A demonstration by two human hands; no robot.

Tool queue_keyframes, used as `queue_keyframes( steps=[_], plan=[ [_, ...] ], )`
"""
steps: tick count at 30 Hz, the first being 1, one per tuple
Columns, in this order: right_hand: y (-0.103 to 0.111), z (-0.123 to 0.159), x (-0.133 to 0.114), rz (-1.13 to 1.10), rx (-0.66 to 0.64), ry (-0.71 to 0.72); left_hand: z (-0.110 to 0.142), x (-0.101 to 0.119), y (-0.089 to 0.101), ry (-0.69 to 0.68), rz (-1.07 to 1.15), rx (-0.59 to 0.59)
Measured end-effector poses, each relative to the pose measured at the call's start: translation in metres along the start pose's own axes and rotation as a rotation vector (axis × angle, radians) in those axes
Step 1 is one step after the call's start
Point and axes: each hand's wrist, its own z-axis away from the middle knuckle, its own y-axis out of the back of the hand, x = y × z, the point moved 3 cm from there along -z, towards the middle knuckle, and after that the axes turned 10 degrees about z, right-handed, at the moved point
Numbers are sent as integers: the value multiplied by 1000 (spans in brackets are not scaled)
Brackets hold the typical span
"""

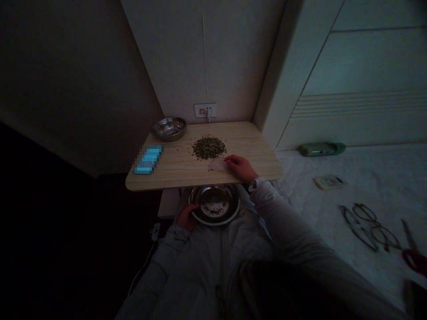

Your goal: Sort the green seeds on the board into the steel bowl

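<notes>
My left hand [187, 217] is closed on the left rim of a shiny metal bowl [235, 205], which rests in my lap just below the table's front edge. Small dark-green grains [213, 210] are scattered in its bottom. On the wooden table [173, 171], my right hand [240, 167] pinches the edge of a thin, see-through sheet [217, 165] that looks like plastic. Just beyond the sheet lies a heap of the same greenish grains or seeds [209, 147], with loose ones around it.
A second metal bowl [169, 129] stands at the table's back left, behind a blurred phone-like screen [148, 159]. A socket [205, 110] with a plug is on the wall. To the right, a remote control [330, 182], glasses [371, 224] and red-handled scissors [414, 258] lie on white bedding.
</notes>
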Motion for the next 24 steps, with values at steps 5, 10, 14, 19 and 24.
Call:
queue_keyframes(
  steps=[5, 10, 14, 19, 24],
  plan=[
    [-1, 0, 1, -20, -5, 15, 0, -1, 0, 12, -19, -11],
    [-2, -2, 6, -44, 35, -13, 1, 1, -2, -16, -14, 17],
    [-1, -3, 8, -50, 72, -50, 1, 1, -2, 1, -1, 29],
    [0, -2, 5, -29, 69, -45, -1, 0, 0, 19, 36, -23],
    [-1, -1, 4, -18, 52, -23, -2, -1, 2, 26, 28, -26]
  ],
)
